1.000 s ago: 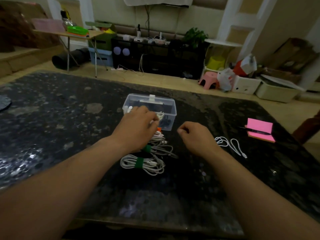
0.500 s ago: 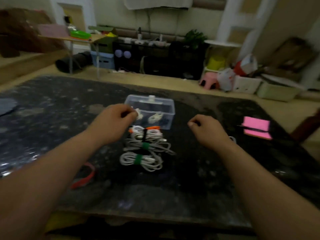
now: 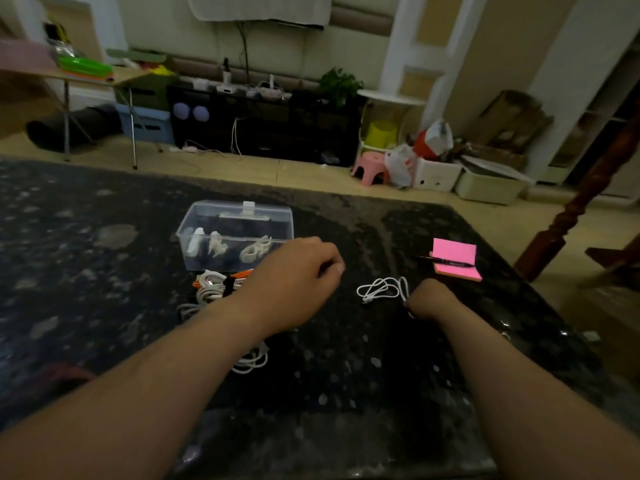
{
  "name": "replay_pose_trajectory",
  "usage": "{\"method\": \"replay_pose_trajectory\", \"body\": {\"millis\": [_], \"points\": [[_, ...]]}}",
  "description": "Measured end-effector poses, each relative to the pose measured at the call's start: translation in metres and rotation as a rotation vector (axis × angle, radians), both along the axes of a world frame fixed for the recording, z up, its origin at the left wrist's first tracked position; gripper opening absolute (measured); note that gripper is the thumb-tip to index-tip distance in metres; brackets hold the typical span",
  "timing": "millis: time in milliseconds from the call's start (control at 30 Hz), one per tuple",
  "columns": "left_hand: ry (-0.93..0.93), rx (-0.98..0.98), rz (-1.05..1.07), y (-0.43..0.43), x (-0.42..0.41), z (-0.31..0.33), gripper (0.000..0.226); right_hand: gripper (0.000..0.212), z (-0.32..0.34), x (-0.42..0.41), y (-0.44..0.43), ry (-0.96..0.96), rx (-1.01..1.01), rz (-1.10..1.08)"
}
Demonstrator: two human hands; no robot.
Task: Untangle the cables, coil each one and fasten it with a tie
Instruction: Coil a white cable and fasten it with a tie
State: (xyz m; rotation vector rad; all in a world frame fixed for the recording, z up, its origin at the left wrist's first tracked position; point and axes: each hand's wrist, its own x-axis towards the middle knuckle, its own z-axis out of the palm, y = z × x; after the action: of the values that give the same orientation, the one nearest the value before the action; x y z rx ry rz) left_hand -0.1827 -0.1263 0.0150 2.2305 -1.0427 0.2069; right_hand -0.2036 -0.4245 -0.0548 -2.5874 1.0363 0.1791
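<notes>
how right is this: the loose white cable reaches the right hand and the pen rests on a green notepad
Not quite: the notepad is pink, not green. The head view shows the pen resting on it, and the loose white cable does reach the right hand.

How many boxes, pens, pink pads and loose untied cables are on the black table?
Clear box: 1
Pen: 1
Pink note pad: 1
Loose white cable: 1
Total: 4
</notes>
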Motion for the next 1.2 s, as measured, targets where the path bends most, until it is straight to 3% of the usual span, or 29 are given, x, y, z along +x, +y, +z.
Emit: {"method": "replay_pose_trajectory", "body": {"millis": [167, 233, 333, 400, 467, 567, 633, 733, 800, 867, 900, 967, 1033, 1133, 1167, 1200], "points": [[0.031, 0.042, -0.025, -0.01, -0.005, -0.005, 0.017, 0.029, 0.011, -0.006, 0.015, 0.008, 0.06, 0.087], [0.151, 0.056, -0.006, -0.014, -0.007, -0.004, 0.016, 0.025, 0.023, -0.015, 0.027, -0.105, 0.227, 0.107], [0.515, 0.086, 0.056, -0.023, -0.011, -0.006, 0.028, 0.028, 0.049, -0.029, 0.057, -0.315, 0.437, 0.153], [0.876, -0.017, 0.028, -0.027, -0.019, -0.005, 0.038, 0.017, 0.067, -0.041, 0.082, -0.437, 0.431, 0.188], [1.072, -0.175, -0.027, -0.03, -0.026, -0.001, 0.042, 0.009, 0.082, -0.059, 0.108, -0.487, 0.439, 0.259], [0.973, -0.33, -0.07, -0.029, -0.029, 0.004, 0.033, 0.015, 0.101, -0.086, 0.133, -0.469, 0.698, 0.448], [0.896, -0.357, -0.053, -0.025, -0.029, 0.01, 0.03, 0.02, 0.108, -0.092, 0.127, -0.501, 0.793, 0.415], [0.878, -0.362, -0.066, -0.013, -0.032, 0.025, 0.031, 0.018, 0.111, -0.088, 0.102, -0.605, 0.537, 0.27], [0.84, -0.31, -0.094, -0.005, -0.036, 0.033, 0.029, 0.034, 0.109, -0.085, 0.094, -0.614, 0.377, 0.33], [0.881, -0.301, -0.17, 0.0, -0.037, 0.037, 0.026, 0.061, 0.103, -0.081, 0.097, -0.547, 0.449, 0.49], [0.908, -0.319, -0.203, 0.0, -0.038, 0.038, 0.024, 0.062, 0.1, -0.08, 0.104, -0.499, 0.52, 0.575], [0.907, -0.368, -0.237, 0.0, -0.036, 0.036, 0.022, 0.038, 0.088, -0.074, 0.114, -0.447, 0.541, 0.697], [0.815, -0.391, -0.179, -0.002, -0.034, 0.031, 0.024, 0.016, 0.08, -0.07, 0.123, -0.48, 0.499, 0.682], [0.486, -0.228, 0.007, -0.002, -0.028, 0.021, 0.019, 0.02, 0.08, -0.066, 0.126, -0.608, 0.542, 0.523], [0.445, -0.188, 0.023, -0.002, -0.029, 0.02, 0.013, 0.019, 0.082, -0.065, 0.126, -0.632, 0.57, 0.493], [0.443, -0.162, 0.011, -0.002, -0.03, 0.018, 0.021, 0.016, 0.083, -0.065, 0.127, -0.647, 0.604, 0.467]]}}
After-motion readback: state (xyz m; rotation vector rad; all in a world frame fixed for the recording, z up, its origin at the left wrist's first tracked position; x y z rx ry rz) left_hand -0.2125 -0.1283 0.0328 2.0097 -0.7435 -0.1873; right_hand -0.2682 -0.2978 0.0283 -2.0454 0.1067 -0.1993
